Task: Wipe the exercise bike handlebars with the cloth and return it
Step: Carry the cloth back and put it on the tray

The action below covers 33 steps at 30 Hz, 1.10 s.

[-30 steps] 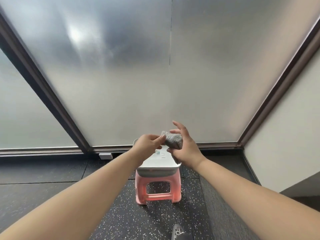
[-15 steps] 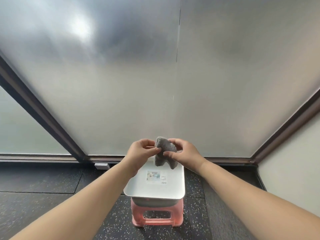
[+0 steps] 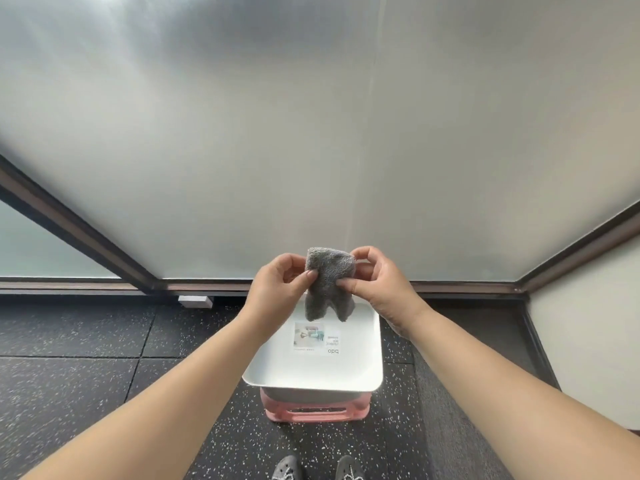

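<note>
A broad frosted glass wall is seen filling the upper part of the view, edged along its foot by a dark brown frame rail. Below it, a black rubber floor flecked with white is laid in tiles, and a plain cream wall is met at the right. Two bare forearms are stretched forward from the lower corners.

In the middle of the floor, a square white plastic tray is set on top of a low pink plastic stool; a printed paper label is stuck on the tray's inner floor.

The small grey fluffy cloth is held up in the air directly above the far part of the tray, apart from it, its lower edge hanging in two lobes. Its left edge is pinched between the thumb and curled fingers of the left hand, and its right edge is pinched in the same manner by the right hand, so that the cloth is kept spread between the two.

A small white block is fixed at the foot of the frame rail, left of the hands. At the bottom edge, the toes of two dark perforated shoes are shown.
</note>
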Tool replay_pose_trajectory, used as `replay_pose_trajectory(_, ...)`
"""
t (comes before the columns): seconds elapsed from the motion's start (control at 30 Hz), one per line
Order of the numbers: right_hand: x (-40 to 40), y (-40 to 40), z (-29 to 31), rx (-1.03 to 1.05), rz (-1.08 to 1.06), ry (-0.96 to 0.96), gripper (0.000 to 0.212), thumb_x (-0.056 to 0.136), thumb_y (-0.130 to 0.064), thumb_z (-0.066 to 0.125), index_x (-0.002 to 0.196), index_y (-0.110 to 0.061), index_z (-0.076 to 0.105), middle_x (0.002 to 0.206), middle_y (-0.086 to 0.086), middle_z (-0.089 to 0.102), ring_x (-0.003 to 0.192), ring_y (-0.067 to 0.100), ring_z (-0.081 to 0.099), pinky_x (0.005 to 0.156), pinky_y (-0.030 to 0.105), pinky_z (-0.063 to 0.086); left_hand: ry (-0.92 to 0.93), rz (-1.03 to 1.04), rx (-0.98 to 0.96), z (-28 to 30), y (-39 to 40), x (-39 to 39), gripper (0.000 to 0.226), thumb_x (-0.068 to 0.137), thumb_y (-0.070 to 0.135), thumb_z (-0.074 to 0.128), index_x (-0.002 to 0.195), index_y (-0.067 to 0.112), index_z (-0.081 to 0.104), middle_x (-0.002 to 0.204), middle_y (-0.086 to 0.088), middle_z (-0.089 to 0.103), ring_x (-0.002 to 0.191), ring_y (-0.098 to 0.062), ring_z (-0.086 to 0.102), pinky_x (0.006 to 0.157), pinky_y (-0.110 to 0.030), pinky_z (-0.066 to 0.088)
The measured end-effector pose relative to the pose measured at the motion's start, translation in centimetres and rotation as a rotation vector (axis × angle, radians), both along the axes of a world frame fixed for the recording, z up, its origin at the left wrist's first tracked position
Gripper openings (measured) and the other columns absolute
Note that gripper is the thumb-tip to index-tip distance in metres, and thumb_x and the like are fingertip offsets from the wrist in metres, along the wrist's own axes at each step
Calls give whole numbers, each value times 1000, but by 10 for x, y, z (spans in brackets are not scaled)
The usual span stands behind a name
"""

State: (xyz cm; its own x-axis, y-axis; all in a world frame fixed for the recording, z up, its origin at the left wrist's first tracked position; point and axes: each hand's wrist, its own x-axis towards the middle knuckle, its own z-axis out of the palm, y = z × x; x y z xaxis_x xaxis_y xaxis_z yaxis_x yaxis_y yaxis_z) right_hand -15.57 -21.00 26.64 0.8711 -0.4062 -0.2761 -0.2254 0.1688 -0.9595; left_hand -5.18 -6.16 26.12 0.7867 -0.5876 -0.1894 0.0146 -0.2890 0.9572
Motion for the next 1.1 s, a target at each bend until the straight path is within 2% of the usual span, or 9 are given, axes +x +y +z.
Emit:
replay_pose_trajectory(0.13,12,11,-46,-46,-184,13,29,81,-3,68,94,-23,51,79,1,58,73,15,60,72,31,51,-86,-33,156,-42,-4,7,10,84,32,64,91,28,57,85,6,68,80,-13,63,76,-26,49)
replay_pose_trajectory(0.2,14,17,-73,-67,-228,48,27,82,-6,69,90,-24,50,82,1,58,72,16,61,70,35,52,7,-108,158,-66,-4,5,28,81,22,69,103,27,52,92,6,66,82,-12,64,74,-21,51)
replay_pose_trajectory(0.43,5,35,-166,15,-244,220,29,84,-18,68,110,-20,54,105,1,65,91,6,64,74,17,50,269,-13,132,-156,2,5,65,78,4,70,132,24,40,107,-8,62,93,-21,65,80,-37,56)
replay_pose_trajectory(0.57,-2,49,-213,13,-221,342,28,83,-19,69,110,-24,61,107,-5,67,101,8,62,86,19,49,375,2,73,-202,5,-3,89,81,2,66,137,53,18,119,-10,57,91,-23,67,87,-48,52)
replay_pose_trajectory(0.67,0,53,-240,79,-266,388,34,85,-16,66,119,-16,64,112,2,69,99,15,67,86,24,52,382,-43,55,-228,7,-8,89,84,-1,60,128,66,23,134,-5,46,102,-21,63,93,-49,48)
replay_pose_trajectory(0.77,4,57,-258,227,-291,361,26,92,-9,56,116,-11,65,106,6,72,90,17,69,82,26,55,410,-52,23,-248,10,-7,78,86,-9,54,130,53,34,140,-2,41,87,-7,65,92,-44,50)
replay_pose_trajectory(0.9,8,61,-275,434,-414,356,8,96,-6,47,96,-11,53,97,13,66,82,18,65,72,30,59,448,-13,28,-272,14,1,73,84,-8,56,133,43,39,143,5,39,102,-7,62,95,-47,48)
replay_pose_trajectory(1.03,5,64,-296,116,-311,486,11,91,-15,57,89,-16,68,87,4,71,79,15,64,85,34,52,532,5,0,-285,17,1,72,84,-11,54,131,41,39,130,8,50,100,-9,62,94,-46,49)
replay_pose_trajectory(1.1,4,65,-299,126,-268,496,18,93,-22,56,90,-13,71,86,4,73,78,14,65,84,33,52,536,-19,16,-290,18,-1,73,84,-11,56,134,38,37,131,3,51,105,-12,60,95,-43,48)
